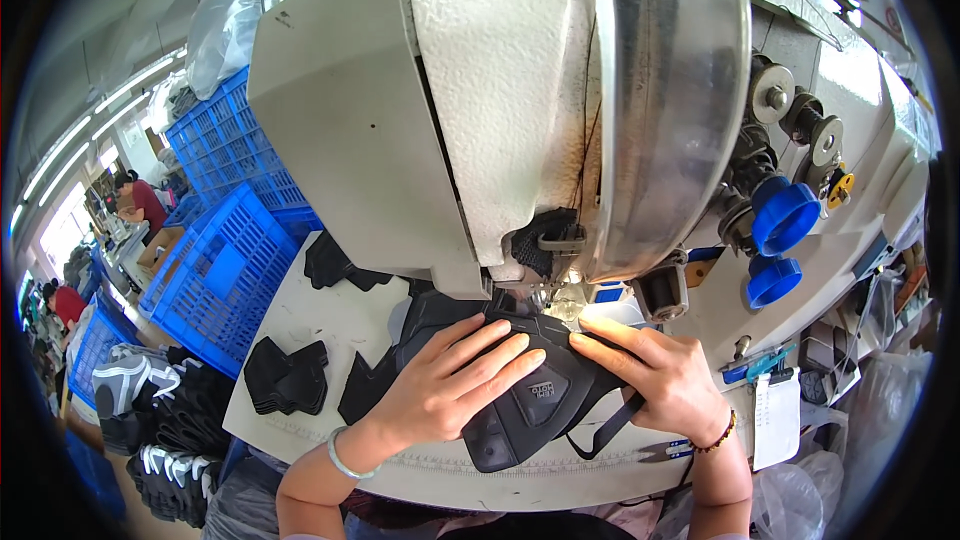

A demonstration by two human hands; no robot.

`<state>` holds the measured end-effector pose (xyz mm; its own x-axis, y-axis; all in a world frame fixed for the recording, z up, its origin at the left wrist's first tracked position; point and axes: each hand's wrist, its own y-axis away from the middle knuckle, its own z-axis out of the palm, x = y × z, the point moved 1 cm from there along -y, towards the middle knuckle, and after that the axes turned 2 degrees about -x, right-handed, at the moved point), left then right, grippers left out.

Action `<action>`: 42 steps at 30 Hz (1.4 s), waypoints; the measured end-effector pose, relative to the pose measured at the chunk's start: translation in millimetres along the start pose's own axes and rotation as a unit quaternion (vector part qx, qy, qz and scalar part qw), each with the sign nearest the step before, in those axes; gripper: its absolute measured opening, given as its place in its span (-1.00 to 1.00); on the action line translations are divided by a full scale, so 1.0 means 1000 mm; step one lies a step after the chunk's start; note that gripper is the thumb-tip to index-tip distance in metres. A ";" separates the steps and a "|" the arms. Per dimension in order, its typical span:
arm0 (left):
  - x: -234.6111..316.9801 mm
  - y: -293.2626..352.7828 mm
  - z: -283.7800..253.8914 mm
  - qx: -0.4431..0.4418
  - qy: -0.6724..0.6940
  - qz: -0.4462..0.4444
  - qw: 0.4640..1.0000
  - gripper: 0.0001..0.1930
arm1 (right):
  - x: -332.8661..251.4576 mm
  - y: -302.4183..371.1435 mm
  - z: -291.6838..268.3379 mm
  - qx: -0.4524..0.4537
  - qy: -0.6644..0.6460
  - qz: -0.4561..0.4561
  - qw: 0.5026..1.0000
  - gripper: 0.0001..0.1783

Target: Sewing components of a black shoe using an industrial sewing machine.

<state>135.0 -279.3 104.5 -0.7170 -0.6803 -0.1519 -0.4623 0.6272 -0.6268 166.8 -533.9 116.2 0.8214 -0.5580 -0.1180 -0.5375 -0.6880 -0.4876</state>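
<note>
A black padded fabric piece (528, 414) with a raised badge and a narrow black strap (610, 427) lies under the sewing machine's (520, 70) needle area, on the white machine table (440, 465). My left hand (455, 380) rests flat on the left part of this piece, its fingers stretched toward the needle. At the right edge, my right hand (665, 375) grips the piece, index and middle fingers reaching forward on top; its thumb is hidden. Lamp light (568, 302) glows just beyond my fingertips. The needle itself is hard to make out.
Stacked black cut pieces (286, 377) lie left of my left hand, with more pieces (340, 265) behind. Blue plastic crates (215, 275) and bundled black-and-white goods (165, 420) stand at left. Tweezers (668, 450) and a white card (776, 420) are at right. Other people (145, 205) work far left.
</note>
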 end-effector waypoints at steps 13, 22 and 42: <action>-0.005 -0.007 0.000 -0.003 0.071 -0.010 0.997 -0.57 | 0.006 0.001 0.000 0.025 -0.013 -0.018 0.999 -0.27; -0.004 -0.012 0.001 0.020 0.049 -0.002 0.999 -0.65 | 0.007 0.004 0.002 0.014 -0.005 -0.007 1.000 -0.27; -0.018 -0.017 0.002 -0.004 0.136 -0.025 0.990 -0.52 | 0.000 0.008 0.006 -0.021 -0.008 0.074 0.997 -0.13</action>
<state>156.6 -277.9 116.4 -0.8065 -0.5841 0.0912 -0.5041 0.5989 -0.6222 163.8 -536.4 107.5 0.7359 -0.6469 -0.2000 -0.6597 -0.6184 -0.4271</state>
